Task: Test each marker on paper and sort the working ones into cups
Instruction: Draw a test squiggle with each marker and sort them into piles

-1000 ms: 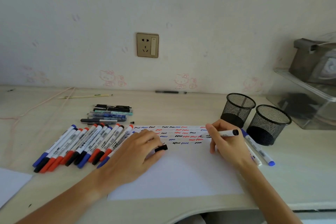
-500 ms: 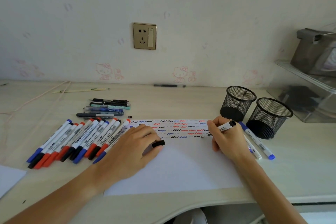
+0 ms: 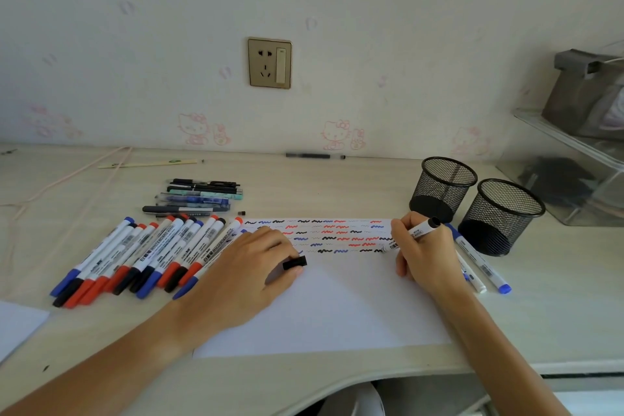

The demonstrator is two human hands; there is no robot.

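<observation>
A: On the paper (image 3: 320, 307), what does the left hand (image 3: 250, 273) hold?

B: It pinches the black cap (image 3: 294, 262). Rightward, the right hand (image 3: 427, 253) grips the black marker (image 3: 410, 236), long axis slanting up-right, tip touching the sheet's right edge.

A: The cups (image 3: 442, 189)?

B: Behind the right hand, the nearer one. Since half a second ago, little has shifted.

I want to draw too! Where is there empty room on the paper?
The paper is bare below the squiggles, between the left hand and right hand, down to its near edge. The top strip is crowded with squiggles; markers crowd its left side.
</observation>
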